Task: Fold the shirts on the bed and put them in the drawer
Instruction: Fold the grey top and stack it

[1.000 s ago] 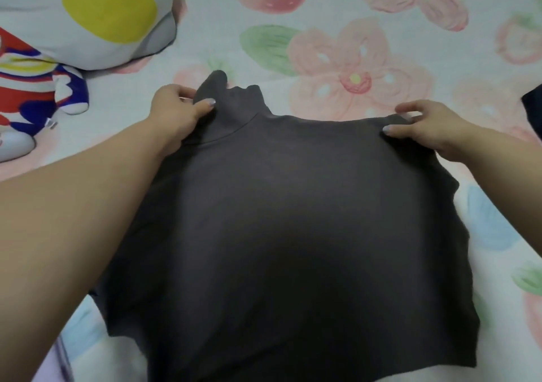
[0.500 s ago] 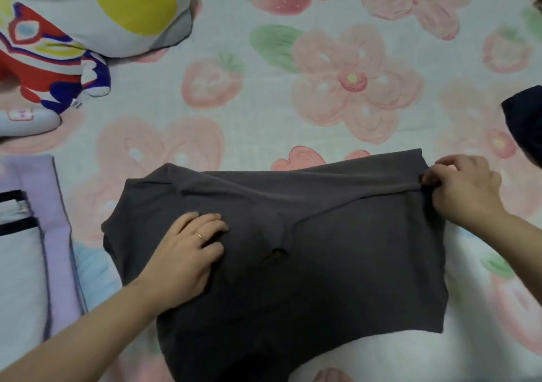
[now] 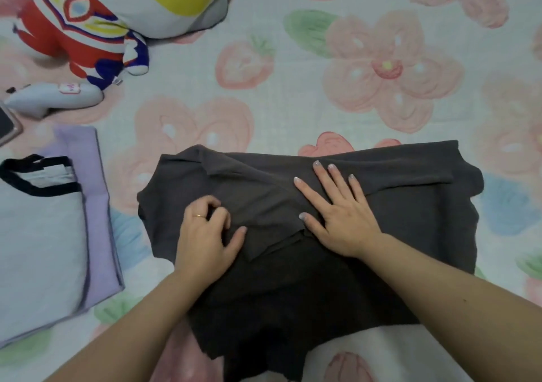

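The dark shirt (image 3: pixel 396 235) is lying half-folded on the bed (image 3: pixel 293 103), near centre. The right hand (image 3: pixel 337 214) is pressing spread and flat, likely pinning the fold, while the left hand (image 3: pixel 205 235) is pinching cloth with curled fingers.

Lighting's soft and pretty flat, no glare anywhere. The dark grey shirt (image 3: pixel 410 220) eats the light: beyond the right hand (image 3: pixel 343 220) fingertips (image 3: pixel 317 165) you can make out folds, but back behind the wrists it goes almost black, no detail. Just a faint shadow under the curled left hand (image 3: pixel 205 241) fingers (image 3: pixel 220 214). Everything's a bit soft and smeary, and the bedsheet (image 3: pixel 293 112) print bows toward the frame edges.
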